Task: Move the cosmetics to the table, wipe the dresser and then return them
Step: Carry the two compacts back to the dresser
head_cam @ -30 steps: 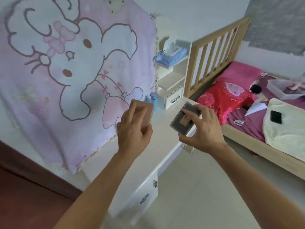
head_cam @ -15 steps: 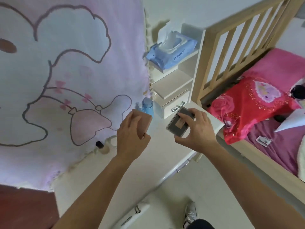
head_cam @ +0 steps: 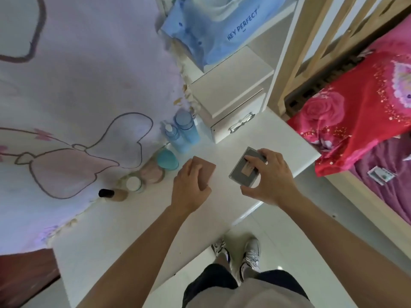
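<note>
While the left hand is curling its fingers round a brown box over the white counter, the right hand is pinching a grey square compact by its edges, just right of the box and apart from it. Beyond and left of the left hand, a teal jar, a pink jar, a white-capped jar and a black-capped bottle are sitting in a row; two blue bottles are standing beyond the box.
</note>
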Available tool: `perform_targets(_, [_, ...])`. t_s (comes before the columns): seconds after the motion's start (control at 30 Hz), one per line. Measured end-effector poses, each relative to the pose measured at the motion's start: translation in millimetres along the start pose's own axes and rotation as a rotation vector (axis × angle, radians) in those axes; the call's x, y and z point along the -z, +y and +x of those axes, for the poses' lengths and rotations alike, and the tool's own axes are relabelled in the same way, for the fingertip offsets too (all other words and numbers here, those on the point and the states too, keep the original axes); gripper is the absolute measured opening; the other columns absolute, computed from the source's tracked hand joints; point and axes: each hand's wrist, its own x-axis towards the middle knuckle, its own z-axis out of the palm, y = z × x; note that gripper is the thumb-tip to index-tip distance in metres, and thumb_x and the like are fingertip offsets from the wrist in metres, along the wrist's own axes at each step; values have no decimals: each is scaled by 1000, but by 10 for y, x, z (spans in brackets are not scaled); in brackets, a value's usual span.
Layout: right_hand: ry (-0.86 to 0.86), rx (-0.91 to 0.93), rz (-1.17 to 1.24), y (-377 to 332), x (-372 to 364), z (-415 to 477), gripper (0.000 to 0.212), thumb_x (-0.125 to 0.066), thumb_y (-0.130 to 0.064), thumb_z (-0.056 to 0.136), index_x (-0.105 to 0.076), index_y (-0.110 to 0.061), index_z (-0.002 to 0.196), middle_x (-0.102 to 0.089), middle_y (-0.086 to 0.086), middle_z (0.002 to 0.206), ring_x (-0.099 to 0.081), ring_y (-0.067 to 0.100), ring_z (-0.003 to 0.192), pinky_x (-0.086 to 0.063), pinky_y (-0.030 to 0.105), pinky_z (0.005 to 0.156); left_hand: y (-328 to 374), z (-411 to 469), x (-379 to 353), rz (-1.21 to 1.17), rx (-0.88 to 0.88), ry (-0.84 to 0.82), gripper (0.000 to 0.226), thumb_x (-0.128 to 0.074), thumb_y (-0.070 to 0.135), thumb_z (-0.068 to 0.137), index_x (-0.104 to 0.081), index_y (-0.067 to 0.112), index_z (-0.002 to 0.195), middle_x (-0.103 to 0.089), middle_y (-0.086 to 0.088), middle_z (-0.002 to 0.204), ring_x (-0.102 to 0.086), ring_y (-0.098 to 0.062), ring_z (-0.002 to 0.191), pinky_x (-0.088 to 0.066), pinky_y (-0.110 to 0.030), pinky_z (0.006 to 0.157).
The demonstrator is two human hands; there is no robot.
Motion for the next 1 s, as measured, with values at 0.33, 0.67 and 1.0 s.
perform_targets(0.33, [-102, -141, 14, 63, -537, 250, 92, -72, -64, 59, -41, -36, 141, -34, -5, 143, -28, 19, 133, -36, 40, 107, -347, 909, -327, 170, -201, -75, 53, -69, 23, 79, -53, 8, 128, -41, -15, 148, -46, -36, 127, -46, -46, 99])
perform_targets(0.67, [-128, -147, 32, -265, -913, 509, 80, -74, -63, 62, -45, -32, 129, -33, -1, 139, -29, 22, 132, -40, 41, 106, -584, 751, -243, 256, -275, -66, 41, -58, 14, 88, -55, 11, 128, -47, -13, 142, -47, -32, 129, -44, -42, 99])
perform_targets(1.0, [-173, -125, -104, -517, -1385, 703, 89, -66, -77, 65, -37, -33, 137, -32, 7, 142, -31, 30, 130, -36, 45, 105, -671, 796, -252, 276, -240, -203, 71, -64, 0, 82, -36, 8, 146, -33, -13, 152, -35, -30, 137, -40, -38, 106])
